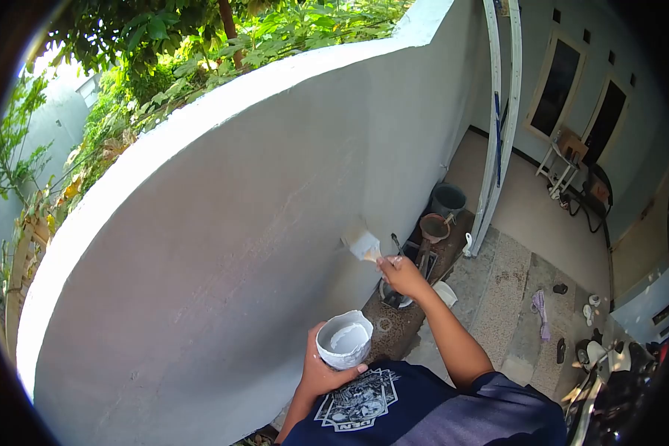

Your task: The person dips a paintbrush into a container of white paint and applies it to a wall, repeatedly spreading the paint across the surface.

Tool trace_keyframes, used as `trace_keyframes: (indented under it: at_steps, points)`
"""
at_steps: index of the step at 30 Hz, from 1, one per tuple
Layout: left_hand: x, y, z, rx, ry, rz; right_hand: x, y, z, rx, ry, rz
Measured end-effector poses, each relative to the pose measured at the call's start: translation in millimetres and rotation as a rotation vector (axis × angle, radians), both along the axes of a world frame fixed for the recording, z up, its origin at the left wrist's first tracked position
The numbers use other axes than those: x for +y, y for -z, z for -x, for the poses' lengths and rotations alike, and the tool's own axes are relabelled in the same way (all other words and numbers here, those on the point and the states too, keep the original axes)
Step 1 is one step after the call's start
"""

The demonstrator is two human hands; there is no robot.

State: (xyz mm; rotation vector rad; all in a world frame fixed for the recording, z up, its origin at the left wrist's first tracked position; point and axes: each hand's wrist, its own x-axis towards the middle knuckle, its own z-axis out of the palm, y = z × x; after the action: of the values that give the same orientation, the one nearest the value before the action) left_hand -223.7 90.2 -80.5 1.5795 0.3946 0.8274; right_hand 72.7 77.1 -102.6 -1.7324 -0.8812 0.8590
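Note:
My right hand [403, 275] is wrapped round the handle of a wide paintbrush [364, 246], whose pale bristles lie at the surface of the wall [238, 215]. A darker grey patch shows on the wall around the bristles. Lower down, close to my chest, my left hand [325, 375] holds a white-crusted cup [344, 340] from the side and below. White paint shows inside the cup. Its opening faces up.
A dark bucket [448, 198], a brown bowl [434, 227] and tools stand along the wall's base. A metal ladder [498, 126] rises behind them. Shoes, a purple cloth [540, 314] and a chair [563, 160] are at the right. Plants grow beyond the wall.

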Motion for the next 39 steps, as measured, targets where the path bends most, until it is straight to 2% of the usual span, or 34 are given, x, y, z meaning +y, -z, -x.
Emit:
trace_keyframes:
  at_steps: [1,2,4,6,8,9,11,13,14,15,17,19,23,24,25,27,29,32,33,35,37,39]
  points:
    - [0,1,8,0.003,0.000,0.029,-8,35,-7,-0.166,-0.010,0.077]
    - [-1,1,17,0.009,0.000,0.059,-18,36,-7,-0.165,-0.002,0.074]
    - [-1,4,34,0.041,0.006,0.037,-32,20,0,-0.408,-0.057,0.311]
    - [3,13,46,0.068,0.014,0.019,-33,-30,2,-0.447,0.060,0.035]
    - [5,14,52,0.061,0.021,0.033,-38,-105,3,-0.475,0.235,-0.077]
    - [2,13,59,0.073,0.025,0.053,-44,-142,0,-0.486,0.187,-0.078]
    - [3,11,67,0.066,0.033,0.052,-45,-179,-2,-0.534,0.236,-0.254]
    - [0,12,77,0.067,0.020,0.042,-26,-211,12,-0.535,0.222,-0.224]
    - [-2,11,82,0.071,0.021,0.049,-11,-220,19,-0.654,0.165,-0.082]
    - [-4,10,83,0.060,0.018,0.059,-5,-223,22,-0.772,0.106,0.060]
    - [-4,9,88,0.040,0.019,0.062,-7,-207,14,-0.786,0.123,0.022]
    - [-3,11,91,-0.005,0.018,0.068,-30,-204,5,-0.668,0.187,-0.133]
    - [-2,8,97,0.011,0.007,0.072,-33,-218,8,-0.604,0.182,-0.086]
    - [-1,8,97,0.018,0.015,0.066,-14,-209,5,-0.742,0.157,-0.193]
    - [-1,9,98,0.027,0.024,0.064,-7,-211,7,-0.736,0.161,-0.188]
    - [-2,9,99,0.029,0.042,0.063,-2,-212,11,-0.721,0.056,-0.012]
    - [0,7,96,0.012,0.053,0.051,-21,-210,-3,-0.722,0.098,-0.089]
    - [-2,3,95,0.003,0.066,0.035,-43,-226,-12,-0.503,0.153,-0.141]
    - [-3,4,94,0.007,0.066,0.043,-35,-228,-13,-0.501,0.154,-0.139]
    - [-5,8,93,0.014,0.071,0.056,-3,-229,-7,-0.678,0.088,-0.065]
    - [-6,12,90,0.029,0.081,0.039,8,-218,-5,-0.670,0.051,-0.015]
    - [-6,14,89,0.021,0.094,0.030,-2,-211,-12,-0.542,0.060,-0.121]
